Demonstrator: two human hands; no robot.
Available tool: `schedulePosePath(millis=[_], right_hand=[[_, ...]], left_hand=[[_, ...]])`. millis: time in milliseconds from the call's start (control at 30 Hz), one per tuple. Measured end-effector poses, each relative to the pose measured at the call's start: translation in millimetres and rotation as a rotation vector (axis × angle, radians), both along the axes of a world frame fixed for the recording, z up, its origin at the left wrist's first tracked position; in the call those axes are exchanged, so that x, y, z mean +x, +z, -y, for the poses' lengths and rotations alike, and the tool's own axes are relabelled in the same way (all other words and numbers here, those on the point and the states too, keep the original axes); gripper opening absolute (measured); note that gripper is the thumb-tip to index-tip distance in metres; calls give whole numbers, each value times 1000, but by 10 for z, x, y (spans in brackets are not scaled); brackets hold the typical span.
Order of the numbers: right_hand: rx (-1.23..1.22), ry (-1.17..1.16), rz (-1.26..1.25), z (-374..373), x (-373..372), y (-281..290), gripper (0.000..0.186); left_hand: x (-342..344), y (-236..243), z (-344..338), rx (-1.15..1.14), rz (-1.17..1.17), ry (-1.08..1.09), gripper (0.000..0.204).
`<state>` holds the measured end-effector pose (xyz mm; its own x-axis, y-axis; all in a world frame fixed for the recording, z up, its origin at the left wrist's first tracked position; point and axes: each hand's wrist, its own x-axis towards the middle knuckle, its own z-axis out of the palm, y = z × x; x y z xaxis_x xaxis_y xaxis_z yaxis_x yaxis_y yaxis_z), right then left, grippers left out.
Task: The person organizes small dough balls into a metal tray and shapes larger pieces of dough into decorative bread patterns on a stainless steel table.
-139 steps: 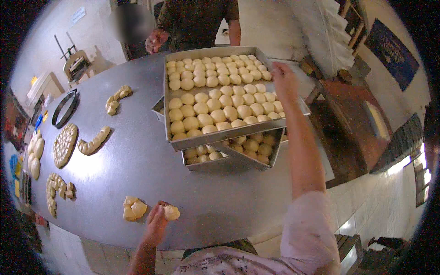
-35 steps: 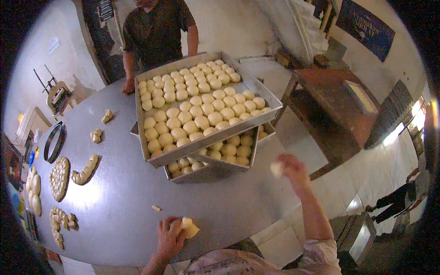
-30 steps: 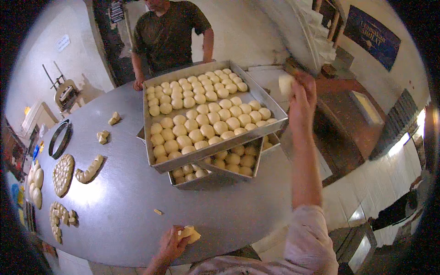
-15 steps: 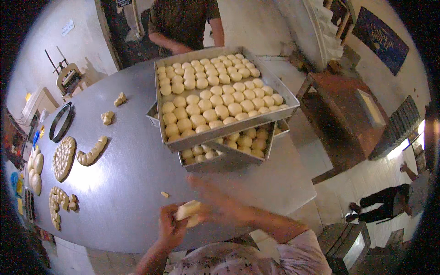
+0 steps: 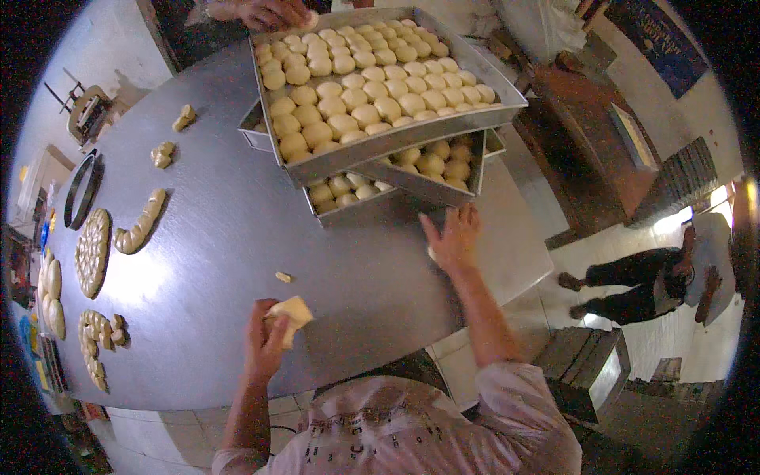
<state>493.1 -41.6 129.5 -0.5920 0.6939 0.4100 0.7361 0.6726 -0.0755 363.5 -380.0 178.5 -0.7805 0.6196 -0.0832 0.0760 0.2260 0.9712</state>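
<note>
My left hand (image 5: 265, 332) is closed around a flat, pale yellow piece of dough (image 5: 291, 315), held up over the near edge of the table. A small dough scrap (image 5: 283, 277) lies on the metal table just beyond it. My right hand (image 5: 455, 241) is open over the tabletop in front of the stacked trays, fingers spread toward them. A pale bit shows at its palm's left edge; whether it is dough is unclear. The top metal tray (image 5: 404, 133) holds rows of round dough balls (image 5: 366, 111). More balls show in the trays below, set crosswise.
A co-worker's hand (image 5: 277, 12) holds a dough ball at the tray's far left corner. Leftward on the table lie a scored dough disc (image 5: 93, 253), dough strips (image 5: 142, 223), lumps (image 5: 162, 154) and a dark ring (image 5: 81, 190). Another person (image 5: 661, 281) stands at far right.
My right hand has moved from beside the left hand out to the front of the trays. The co-worker's hand now reaches the top tray. The whole view has shifted.
</note>
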Motion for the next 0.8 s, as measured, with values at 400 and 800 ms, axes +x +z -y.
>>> schedulePosePath(millis=[400, 800], right_hand=[[-293, 51, -150, -129, -66, 86, 26], [-310, 334, -280, -295, 434, -95, 29]], left_hand=[[264, 122, -415, -219, -134, -288, 25], [109, -27, -645, -477, -869, -384, 31]])
